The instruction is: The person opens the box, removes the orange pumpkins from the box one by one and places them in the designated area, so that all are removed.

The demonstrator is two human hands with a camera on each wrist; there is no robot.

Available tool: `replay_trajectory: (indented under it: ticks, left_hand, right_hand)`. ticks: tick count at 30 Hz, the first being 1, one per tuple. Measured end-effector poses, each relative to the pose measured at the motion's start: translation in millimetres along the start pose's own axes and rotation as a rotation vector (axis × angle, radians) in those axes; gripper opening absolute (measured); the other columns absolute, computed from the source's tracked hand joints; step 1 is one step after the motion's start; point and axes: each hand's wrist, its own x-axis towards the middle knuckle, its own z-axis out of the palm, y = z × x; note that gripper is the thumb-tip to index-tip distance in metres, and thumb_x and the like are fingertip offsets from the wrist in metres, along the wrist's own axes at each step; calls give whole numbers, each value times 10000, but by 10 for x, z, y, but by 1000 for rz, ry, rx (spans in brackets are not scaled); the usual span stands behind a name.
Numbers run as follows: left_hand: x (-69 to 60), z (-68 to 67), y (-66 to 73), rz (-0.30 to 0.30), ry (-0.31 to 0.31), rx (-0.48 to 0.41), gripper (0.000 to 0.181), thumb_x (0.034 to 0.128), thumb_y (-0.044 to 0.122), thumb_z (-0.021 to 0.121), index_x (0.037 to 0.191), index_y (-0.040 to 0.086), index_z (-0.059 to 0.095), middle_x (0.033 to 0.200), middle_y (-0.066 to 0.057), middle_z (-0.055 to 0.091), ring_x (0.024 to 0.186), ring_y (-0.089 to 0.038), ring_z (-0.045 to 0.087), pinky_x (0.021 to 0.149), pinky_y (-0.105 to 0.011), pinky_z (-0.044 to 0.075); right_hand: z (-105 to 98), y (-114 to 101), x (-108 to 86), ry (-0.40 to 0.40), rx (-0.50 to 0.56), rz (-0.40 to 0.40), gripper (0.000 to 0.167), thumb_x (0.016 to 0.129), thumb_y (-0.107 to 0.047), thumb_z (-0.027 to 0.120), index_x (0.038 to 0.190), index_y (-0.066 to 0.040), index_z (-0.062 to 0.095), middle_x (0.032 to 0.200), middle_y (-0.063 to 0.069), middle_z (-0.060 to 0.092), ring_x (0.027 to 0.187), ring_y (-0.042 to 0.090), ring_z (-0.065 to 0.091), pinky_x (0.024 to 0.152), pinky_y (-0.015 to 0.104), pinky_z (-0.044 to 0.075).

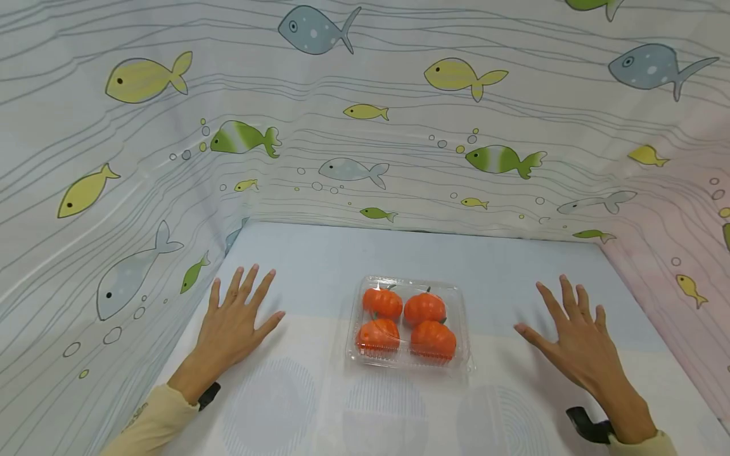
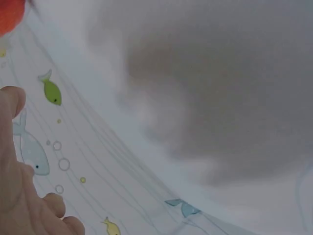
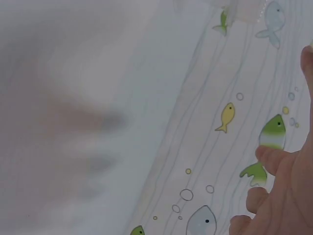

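Observation:
A clear plastic clamshell box (image 1: 407, 364) stands in the middle of the table, its lid closed. Inside it sit several small orange pumpkins (image 1: 424, 308) with green stems. To the left of the box, my left hand (image 1: 230, 326) is held with fingers spread, holding nothing. My right hand (image 1: 578, 342) is spread likewise to the right of the box, apart from it. In the left wrist view, part of an orange pumpkin (image 2: 10, 14) shows at the top left corner, beyond the fingers (image 2: 29, 205). The right wrist view shows fingers (image 3: 279, 161) at its right edge.
A white and pale blue table surface (image 1: 296, 266) lies under the box. Fish-printed cloth walls (image 1: 319, 139) rise at the back and on both sides. Black straps (image 1: 590, 427) are around the wrists.

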Motion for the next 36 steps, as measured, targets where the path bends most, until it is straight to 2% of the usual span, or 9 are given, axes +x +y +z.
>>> replay_trajectory:
  ticks: [5,10,15,18,20,25,28,32,36]
  left_hand:
    - [-6,9,40,-10,-20,-49,864,985,576,592,1663,231,181,1667,-202,245,1531,-441,187,1181,-693,60]
    - [-14,41,122,5,-52,-153,811,1019,470,605,1655,162,208,1659,-219,255,1525,-445,204,1186,-679,73]
    - [-8,77,205,35,-52,-238,710,1022,341,644,1602,74,336,1623,-236,328,1507,-443,259,1189,-643,157]
    - [-23,97,264,40,-67,-333,642,1018,275,663,1559,45,405,1602,-227,372,1478,-427,331,1178,-618,237]
    - [-37,116,302,48,-76,-391,612,1016,249,673,1543,52,432,1594,-205,394,1445,-419,391,1150,-610,307]
    - [-67,136,415,59,-93,-489,569,1025,242,668,1532,88,461,1570,-146,455,1394,-372,481,1090,-572,418]
    - [-70,135,499,61,-98,-559,539,1028,240,666,1510,78,486,1502,-134,537,1357,-338,533,1061,-543,459]
    - [-44,136,621,79,-112,-678,490,1029,239,667,1466,71,525,1363,-134,645,1213,-288,650,984,-507,524]
    - [-13,140,739,107,-158,-779,445,1033,243,660,1428,70,548,1249,-110,695,1062,-201,701,930,-439,558]
  right_hand:
    - [4,-33,8,-9,55,5,934,960,-576,638,1659,-163,177,1698,217,57,1527,514,39,1148,733,-39]
    - [-10,-172,23,5,165,49,766,1012,-477,631,1602,-87,339,1634,255,286,1426,548,322,1001,772,323]
    - [6,-398,38,82,228,62,587,1004,-403,675,1450,-42,551,1360,314,588,1081,529,625,824,691,495]
    - [40,-498,47,122,234,51,513,993,-373,699,1387,-55,612,1221,303,658,961,485,664,760,648,526]
    - [69,-541,53,133,243,40,481,991,-355,706,1366,-63,630,1193,281,668,971,461,658,762,630,529]
    - [130,-655,63,128,269,12,445,984,-334,718,1346,-86,647,1204,224,672,1032,419,631,781,615,529]
    - [154,-726,72,112,289,-13,439,977,-330,729,1341,-98,651,1256,194,664,1107,404,604,853,643,501]
    - [194,-808,92,103,286,-54,435,959,-313,753,1328,-105,658,1318,172,648,1203,400,561,943,676,461]
    - [238,-898,111,107,273,-82,439,927,-277,789,1314,-109,668,1328,156,648,1219,382,554,949,653,483]
